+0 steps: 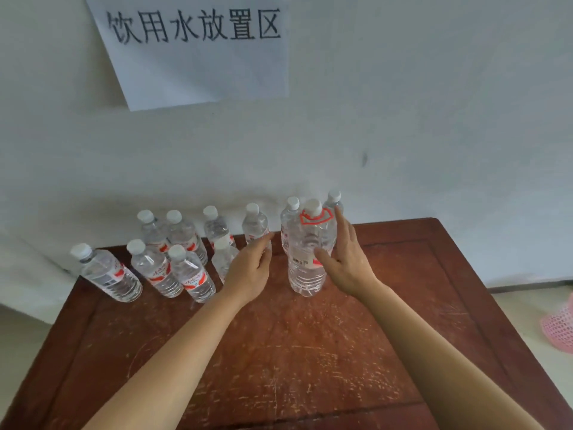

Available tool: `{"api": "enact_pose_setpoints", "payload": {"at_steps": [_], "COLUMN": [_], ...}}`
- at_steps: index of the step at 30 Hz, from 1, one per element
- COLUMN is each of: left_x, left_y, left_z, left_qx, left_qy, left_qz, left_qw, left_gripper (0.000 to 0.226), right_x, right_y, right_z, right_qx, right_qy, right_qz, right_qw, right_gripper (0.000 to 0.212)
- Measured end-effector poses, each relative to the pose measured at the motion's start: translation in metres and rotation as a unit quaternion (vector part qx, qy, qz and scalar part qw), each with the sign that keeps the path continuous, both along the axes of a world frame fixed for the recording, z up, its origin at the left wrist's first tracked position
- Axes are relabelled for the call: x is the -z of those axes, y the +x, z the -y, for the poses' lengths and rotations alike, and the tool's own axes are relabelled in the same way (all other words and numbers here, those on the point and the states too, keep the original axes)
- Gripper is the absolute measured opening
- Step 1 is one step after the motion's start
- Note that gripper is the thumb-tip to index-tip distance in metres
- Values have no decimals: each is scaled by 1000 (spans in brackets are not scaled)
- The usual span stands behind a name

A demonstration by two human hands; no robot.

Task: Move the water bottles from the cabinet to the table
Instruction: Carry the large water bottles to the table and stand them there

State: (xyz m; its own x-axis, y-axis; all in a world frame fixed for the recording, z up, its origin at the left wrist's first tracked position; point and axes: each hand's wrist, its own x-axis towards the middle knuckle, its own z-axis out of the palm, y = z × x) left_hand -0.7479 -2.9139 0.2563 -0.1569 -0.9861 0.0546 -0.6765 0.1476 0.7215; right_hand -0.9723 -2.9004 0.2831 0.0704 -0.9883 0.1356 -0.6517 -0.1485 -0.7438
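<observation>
At the upper left of the frame a white paper sign (198, 48) with black characters hangs on the wall (434, 103). Below it the wooden counter (279, 352) fills the lower frame, and the water bottles stand along its far edge, by the wall. The leftmost bottle (107, 276) stands a little apart at the counter's far left corner. Right of it a cluster of small bottles (189, 274), white-capped and red-labelled, stands close together in two rows.

Near the frame's middle the left hand (251, 268) reaches in, fingers fairly straight and close together beside a back-row bottle (255, 225). It clasps nothing, though I cannot tell whether the fingertips touch the bottle.

Just right of it stands the large bottle (305, 243), the tallest, with two small ones close behind. The right hand (344, 259) is spread wide, its thumb lying on the large bottle's front and its fingers up along the right side.

At the right edge a pink mesh object (558, 324) lies on the floor.
</observation>
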Motion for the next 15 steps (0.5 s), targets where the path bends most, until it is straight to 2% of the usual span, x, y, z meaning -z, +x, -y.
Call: {"api": "enact_pose_setpoints", "payload": {"at_steps": [3, 6, 10, 15], "left_x": [-42, -77, -101, -100], "left_y": [17, 33, 52, 89], "left_z": [-11, -35, -98, -222], "left_qx": [-47, -141, -290, -420], "left_qy": [-115, -214, -226, -162], "left_qz": [60, 153, 251, 351], "left_qw": [990, 954, 895, 821], "left_gripper": [39, 42, 54, 52], "right_x": [-32, -61, -62, -35], "right_y": [5, 20, 56, 148], "right_z": [4, 11, 7, -46], "right_qx": [13, 0, -109, -255], "right_qy": [-128, -233, -315, -289], "right_qz": [-7, -20, -31, -7], "right_qw": [992, 972, 942, 923], "right_gripper": [74, 69, 67, 65]}}
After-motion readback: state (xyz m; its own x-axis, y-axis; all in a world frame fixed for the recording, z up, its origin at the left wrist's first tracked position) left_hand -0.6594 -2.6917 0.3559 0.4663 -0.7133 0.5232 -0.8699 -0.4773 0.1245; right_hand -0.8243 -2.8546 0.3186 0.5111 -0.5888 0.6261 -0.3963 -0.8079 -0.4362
